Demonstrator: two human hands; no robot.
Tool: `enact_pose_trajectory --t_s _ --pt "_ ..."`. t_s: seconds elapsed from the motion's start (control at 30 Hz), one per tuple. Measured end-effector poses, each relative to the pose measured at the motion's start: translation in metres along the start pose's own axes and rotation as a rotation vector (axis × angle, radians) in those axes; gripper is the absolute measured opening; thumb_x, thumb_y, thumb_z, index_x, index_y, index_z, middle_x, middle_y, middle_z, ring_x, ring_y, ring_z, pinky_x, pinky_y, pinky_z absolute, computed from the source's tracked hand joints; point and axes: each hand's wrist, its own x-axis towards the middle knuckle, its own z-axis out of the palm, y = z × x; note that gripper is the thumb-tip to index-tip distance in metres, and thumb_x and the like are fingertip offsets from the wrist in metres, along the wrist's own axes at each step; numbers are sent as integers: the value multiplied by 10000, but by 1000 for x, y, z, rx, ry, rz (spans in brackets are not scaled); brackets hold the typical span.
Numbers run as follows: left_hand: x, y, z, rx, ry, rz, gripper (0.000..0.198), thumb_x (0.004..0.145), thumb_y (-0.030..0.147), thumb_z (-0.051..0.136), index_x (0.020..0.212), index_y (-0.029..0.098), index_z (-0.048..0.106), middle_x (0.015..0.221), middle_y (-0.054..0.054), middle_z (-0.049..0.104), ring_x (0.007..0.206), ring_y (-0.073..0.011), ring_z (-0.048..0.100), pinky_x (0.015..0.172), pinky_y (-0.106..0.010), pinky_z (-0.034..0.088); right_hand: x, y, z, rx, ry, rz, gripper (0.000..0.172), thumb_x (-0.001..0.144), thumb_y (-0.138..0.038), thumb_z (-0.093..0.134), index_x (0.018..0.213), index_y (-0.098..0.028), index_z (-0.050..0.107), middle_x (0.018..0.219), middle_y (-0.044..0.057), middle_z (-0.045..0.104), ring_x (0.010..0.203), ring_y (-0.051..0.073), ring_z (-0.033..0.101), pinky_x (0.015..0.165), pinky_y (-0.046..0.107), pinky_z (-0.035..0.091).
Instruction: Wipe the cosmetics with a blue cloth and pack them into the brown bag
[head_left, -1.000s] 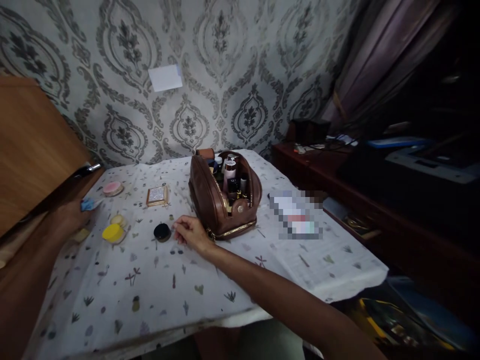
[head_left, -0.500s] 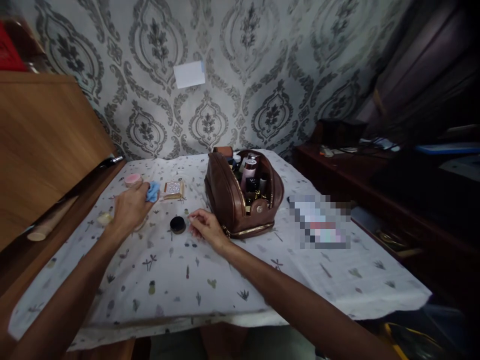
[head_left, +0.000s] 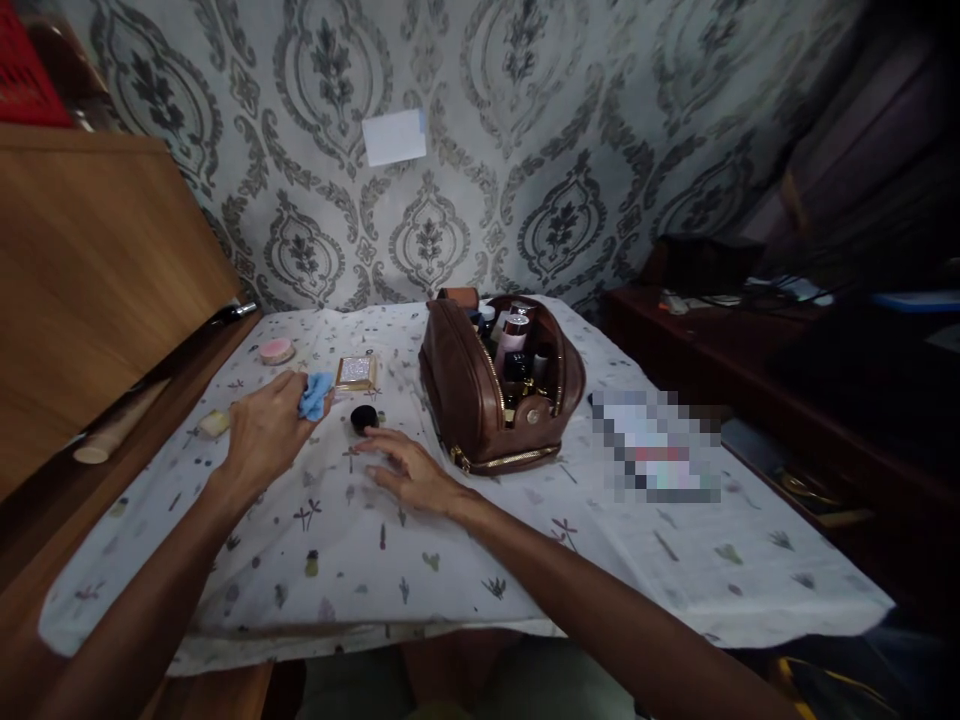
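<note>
My left hand [head_left: 268, 425] is closed on a crumpled light-blue cloth [head_left: 316, 396] above the left part of the table. With fingers spread, my right hand [head_left: 409, 470] lies low over the tablecloth, its fingertips at the near side of a small round black jar [head_left: 364, 418]. Whether they touch the jar I cannot tell. Behind the cloth sits a gold-edged compact with a glittery top [head_left: 356, 372]. A round pink case [head_left: 277, 351] lies farther back, and a small yellowish item [head_left: 214, 424] is left of my left hand, partly covered by it.
An unzipped brown toiletry bag [head_left: 469, 390] full of bottles stands right of my right hand. A pixelated flat object [head_left: 656, 445] lies beyond it on the patterned tablecloth [head_left: 450, 590]. A wooden cabinet [head_left: 97, 270] borders the left side; a dark red desk [head_left: 660, 330] borders the right.
The black jar now sits farther back on the cloth, and my right hand's fingers have spread beside it. My left hand, still holding the blue cloth, has come nearer, uncovering the pink case.
</note>
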Motion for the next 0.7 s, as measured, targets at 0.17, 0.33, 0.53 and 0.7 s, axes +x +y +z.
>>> enact_pose_trajectory --t_s 0.17,0.33,0.53,0.7 --pt "-24 23 -2 27 -49 89 253 955 407 533 853 188 608 833 -81 687 799 -255 688 515 -299 276 1 -2 0 162 59 104 552 859 -245 663 1380 -186 491 1150 103 686 960 181 661 811 324 526" --pt "-45 41 4 -291 -109 179 270 968 455 500 886 206 565 786 -51 682 705 -229 667 563 -293 369 -1 -2 2 316 -16 80 630 762 -219 725 1343 -220 480 1094 44 630 870 142 647 737 263 510" --pt "-30 13 7 -694 -17 -126 355 1005 519 321 1131 233 488 815 -9 625 720 -214 613 675 -333 453 -2 6 -7 265 -1 223 541 749 -143 635 1268 -229 513 1197 69 534 857 132 662 675 252 488" --pt "-39 11 26 -808 58 -55 220 1013 353 343 1096 213 491 966 -56 634 870 -213 624 792 -366 497 -3 -7 -12 -21 66 178 209 823 -308 683 955 -203 560 912 3 597 760 136 573 678 266 440"
